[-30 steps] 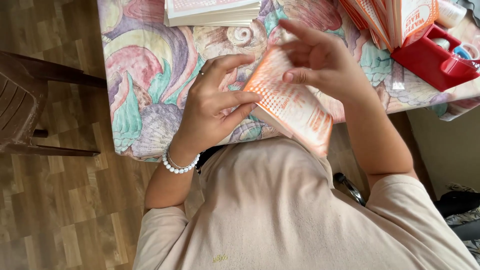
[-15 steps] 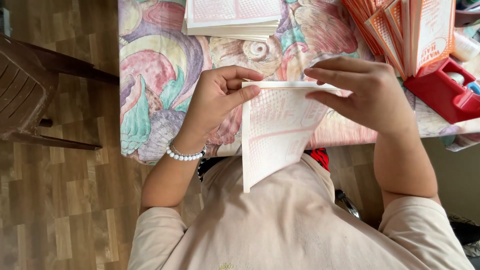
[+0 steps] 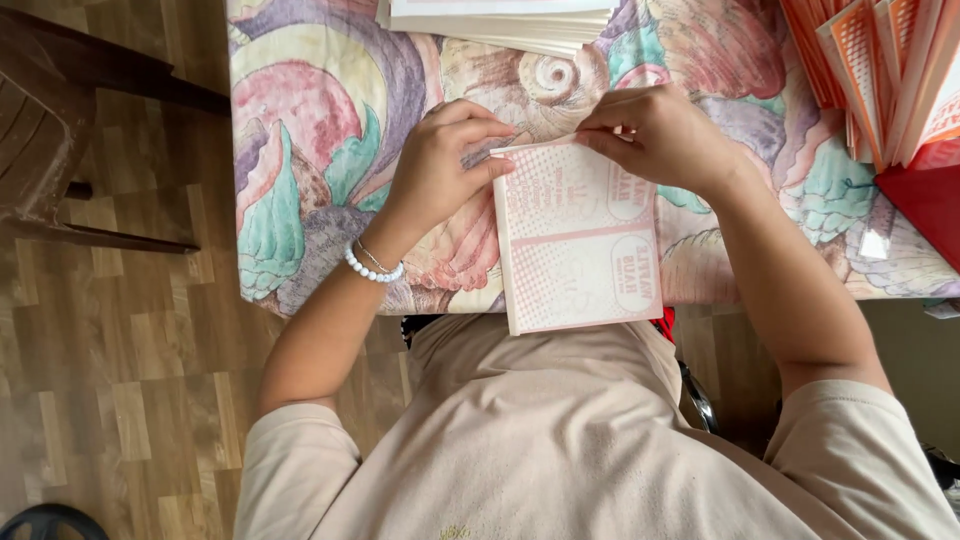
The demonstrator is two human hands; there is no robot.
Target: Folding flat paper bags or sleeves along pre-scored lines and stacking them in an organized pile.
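Paper work, taken from the left with the folded pink-and-white printed sheet [image 3: 578, 238] as landmark. Far left of the sheet, dark wooden chair [image 3: 45, 130] on the plank floor, well apart and of no concern. Nearer, left hand [image 3: 440, 165] with a white bead bracelet [image 3: 372, 268] at the wrist, resting on the sheet's upper left corner, fingers [image 3: 478, 172] curled and pressing on that edge rather than wrapped round it. Sheet itself lying flat on the flowered cloth of the desk [image 3: 300, 150], its lower end hanging past the near desk edge over the lap. At the upper right corner, right hand [image 3: 665, 135], fingers pinching the top edge. Judged best done so: keep both top corners level, press the crease from the middle outward, hold the left corner still meanwhile. Beyond the sheet, stack of white sheets [image 3: 500, 22]; to its far right, upright orange-and-white folded pieces [image 3: 880, 70] in a red holder [image 3: 925, 200].
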